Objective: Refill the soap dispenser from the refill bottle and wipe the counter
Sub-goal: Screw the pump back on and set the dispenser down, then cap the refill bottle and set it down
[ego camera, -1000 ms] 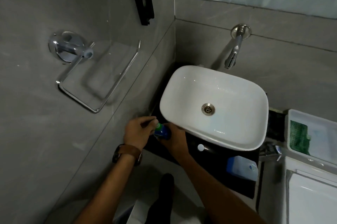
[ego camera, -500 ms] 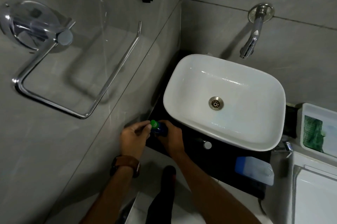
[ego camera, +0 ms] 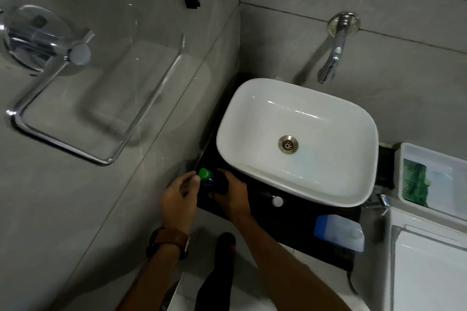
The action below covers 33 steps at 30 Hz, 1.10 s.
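Both hands meet at the front-left corner of the black surface [ego camera: 298,224], just left of the white basin [ego camera: 252,121]. The right hand [ego camera: 231,194] is curled round the dark-blue body of a small bottle [ego camera: 211,181], gripping it from the basin side; the bottle is tilted w/ its top toward the wall on the left. The left hand [ego camera: 178,197] pinches the bottle's green cap [ego camera: 204,173] btwn thumb and fingertips; a brown-strapped watch [ego camera: 168,242] sits on that wrist. Whether the cap is still seated on the neck or already loose can't be told, since the fingers cover the joint. Whether the bottle rests on the surface or is lifted off it can't be told either. Near the front-right part of the surface lies a translucent container w/ a blue end [ego camera: 338,232], on its side, well apart from the hands. A small white round knob [ego camera: 277,201] shows just below the basin's front rim. A chrome tap [ego camera: 333,55] comes out of the back wall above the basin. On the left wall hangs a chrome towel ring [ego camera: 101,133]. At far right a white tray [ego camera: 434,159] holds a green cloth [ego camera: 414,181].
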Tool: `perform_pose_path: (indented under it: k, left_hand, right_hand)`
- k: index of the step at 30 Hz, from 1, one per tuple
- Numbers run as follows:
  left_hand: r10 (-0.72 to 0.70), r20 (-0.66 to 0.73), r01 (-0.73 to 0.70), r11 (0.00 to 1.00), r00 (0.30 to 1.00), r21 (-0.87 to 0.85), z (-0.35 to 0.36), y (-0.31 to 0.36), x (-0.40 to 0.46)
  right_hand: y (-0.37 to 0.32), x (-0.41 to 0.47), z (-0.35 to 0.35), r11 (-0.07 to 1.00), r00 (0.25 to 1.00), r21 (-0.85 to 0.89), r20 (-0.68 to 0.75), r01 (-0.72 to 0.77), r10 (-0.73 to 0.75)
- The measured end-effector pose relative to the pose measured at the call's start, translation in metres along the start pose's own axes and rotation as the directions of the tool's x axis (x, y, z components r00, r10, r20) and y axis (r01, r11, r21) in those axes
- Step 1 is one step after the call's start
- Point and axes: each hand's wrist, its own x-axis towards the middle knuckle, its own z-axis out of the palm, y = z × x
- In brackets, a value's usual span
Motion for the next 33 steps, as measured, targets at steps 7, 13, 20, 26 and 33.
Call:
perform_pose_path:
  k: [7,13,20,26,33]
  left_hand:
    - [-0.141,0.071,0.135,0.988,0.987,0.078,0.024,-0.049,-0.061]
    - [-0.068,0.407,-0.067,0.949,0.911,0.308,0.090,-0.057,-0.095]
    - [0.122,0.644,-0.483,0.767,0.756,0.422,0.157,-0.042,-0.083]
    - [0.144,0.737,-0.667,0.564,0.660,0.487,0.196,-0.045,-0.075]
    - [0.154,0.762,-0.628,0.679,0.629,0.380,0.199,-0.038,-0.084]
  right_hand:
    - [0.061,-0.096,-0.052,0.990,0.993,-0.079,0.011,-0.116,0.117]
    - [0.129,-0.175,-0.118,0.935,0.939,-0.111,0.023,-0.338,0.342]
    - [0.165,-0.213,-0.191,0.921,0.712,0.169,-0.591,-0.350,0.379]
    - [0.173,-0.183,-0.233,0.965,0.906,0.149,-0.339,-0.216,0.255]
    - [0.165,-0.165,-0.234,0.975,0.936,0.158,-0.292,-0.156,0.197]
